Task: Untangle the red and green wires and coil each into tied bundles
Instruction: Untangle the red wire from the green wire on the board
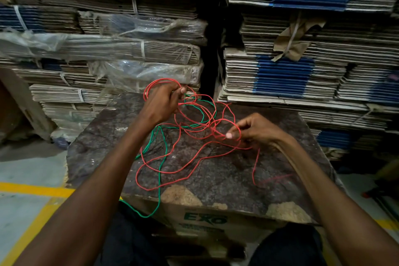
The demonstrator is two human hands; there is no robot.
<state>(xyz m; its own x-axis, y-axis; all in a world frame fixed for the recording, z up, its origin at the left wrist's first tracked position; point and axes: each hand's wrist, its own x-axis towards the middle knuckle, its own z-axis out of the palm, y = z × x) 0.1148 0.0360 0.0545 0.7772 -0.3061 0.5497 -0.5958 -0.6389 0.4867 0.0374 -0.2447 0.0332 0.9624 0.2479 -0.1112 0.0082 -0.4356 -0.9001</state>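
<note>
Sitting before a dark, mottled slab worktop [216, 170] laid on a printed cardboard box [205, 220], with strapped stacks of flattened cardboard [302, 71] behind. Gripping, with the left hand [164, 101], a gathered set of loops of the thin red plastic-coated wire [172, 171] — fingers curled round them, raised at the far edge. Pinching, with the right hand [252, 130], a single red strand between thumb and fingertip, low over the slab.

Lying loosely sprawled across the worktop between the two hands, the rest of the red wire — crossing again and again the thin green plastic-coated wire [160, 170], which is trailing off the near edge and hanging down toward the floor.

Risking, probably, a tightened knot: pulling the pinched strand apart from the held loops while green is threading through them could cinch the crossings. Risking also the dangling green wire dragging more of itself off the edge.
</note>
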